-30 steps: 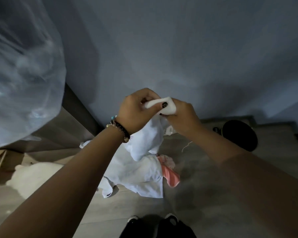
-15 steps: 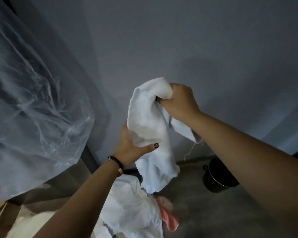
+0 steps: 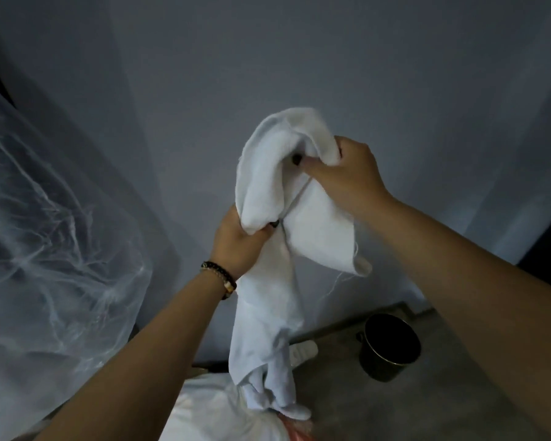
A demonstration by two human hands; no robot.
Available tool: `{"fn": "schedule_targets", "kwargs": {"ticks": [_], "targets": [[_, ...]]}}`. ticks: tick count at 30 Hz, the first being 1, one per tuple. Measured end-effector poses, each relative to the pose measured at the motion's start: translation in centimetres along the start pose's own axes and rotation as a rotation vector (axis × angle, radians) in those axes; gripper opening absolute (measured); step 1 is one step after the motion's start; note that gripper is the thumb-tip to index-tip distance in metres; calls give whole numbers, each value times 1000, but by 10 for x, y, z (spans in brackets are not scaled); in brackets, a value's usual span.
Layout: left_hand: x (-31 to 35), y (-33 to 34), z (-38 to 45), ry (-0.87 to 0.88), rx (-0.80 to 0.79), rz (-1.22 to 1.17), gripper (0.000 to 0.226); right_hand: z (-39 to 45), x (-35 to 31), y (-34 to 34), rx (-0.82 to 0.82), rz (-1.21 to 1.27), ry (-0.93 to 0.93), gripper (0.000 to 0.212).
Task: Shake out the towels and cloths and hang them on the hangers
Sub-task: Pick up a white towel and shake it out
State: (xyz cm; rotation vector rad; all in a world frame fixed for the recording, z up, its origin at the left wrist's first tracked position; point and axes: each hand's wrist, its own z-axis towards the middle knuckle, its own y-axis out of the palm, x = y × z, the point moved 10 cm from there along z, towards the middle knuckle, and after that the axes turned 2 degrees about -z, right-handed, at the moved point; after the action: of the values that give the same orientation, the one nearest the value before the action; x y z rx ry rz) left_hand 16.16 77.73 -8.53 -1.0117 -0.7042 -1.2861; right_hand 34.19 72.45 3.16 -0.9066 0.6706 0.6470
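Observation:
A white cloth (image 3: 268,307) hangs in front of the grey wall, bunched at the top and trailing down to the floor pile. My right hand (image 3: 347,173) grips its upper fold, thumb pinching the fabric. Lower and to the left, my left hand (image 3: 236,243), with a beaded bracelet on the wrist, grips the cloth's middle fold. More white cloths (image 3: 223,415) lie heaped on the floor below, with a pink one (image 3: 299,432) at the bottom edge. No hanger is in view.
A clear plastic sheet (image 3: 45,249) billows over something on the left, close to my left arm. A dark metal cup or pot (image 3: 390,346) stands on the floor at the lower right near the wall. The grey wall (image 3: 299,58) fills the background.
The cloth has been lifted from the floor pile up to chest height. My left hand slid down from the top fold to its middle, and the camera has tilted upward.

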Motion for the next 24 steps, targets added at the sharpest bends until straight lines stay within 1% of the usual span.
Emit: {"fn": "schedule_targets", "kwargs": {"ticks": [1, 4, 5, 7, 9, 10, 11, 12, 13, 15, 18, 19, 20, 21, 24], "targets": [[5, 2, 0, -12, -7, -41, 36, -5, 13, -6, -29, 39, 42, 26], [17, 6, -1, -101, -30, -248, 33, -35, 56, -9, -168, 227, 169, 51], [22, 9, -3, -125, -41, -307, 36, -49, 69, -4, -228, 307, 197, 50], [37, 17, -7, -143, -72, -354, 38, -77, 84, 13, -365, 430, 241, 41], [57, 33, -12, -125, -127, -368, 37, -100, 89, 30, -491, 430, 262, 43], [69, 43, -16, -114, -154, -370, 39, -105, 93, 33, -501, 393, 259, 48], [80, 51, -18, -101, -172, -360, 40, -105, 95, 31, -465, 384, 250, 54], [89, 58, -20, -93, -177, -342, 40, -100, 99, 23, -387, 407, 257, 58], [96, 64, -19, -87, -175, -325, 40, -95, 104, 13, -302, 449, 280, 57], [108, 73, -17, -79, -160, -292, 45, -87, 113, -5, -206, 512, 310, 46], [116, 86, -19, -85, -166, -186, 68, -76, 125, -32, -175, 505, 299, 31], [111, 95, -23, -105, -201, -174, 68, -73, 130, -43, -167, 492, 303, 30], [101, 107, -32, -151, -255, -180, 65, -70, 138, -53, -158, 478, 317, 29], [82, 120, -43, -249, -301, -188, 67, -66, 146, -63, -153, 464, 331, 28], [18, 158, -98, -731, -304, -220, 103, -58, 163, -85, -174, 430, 334, 35]]}}
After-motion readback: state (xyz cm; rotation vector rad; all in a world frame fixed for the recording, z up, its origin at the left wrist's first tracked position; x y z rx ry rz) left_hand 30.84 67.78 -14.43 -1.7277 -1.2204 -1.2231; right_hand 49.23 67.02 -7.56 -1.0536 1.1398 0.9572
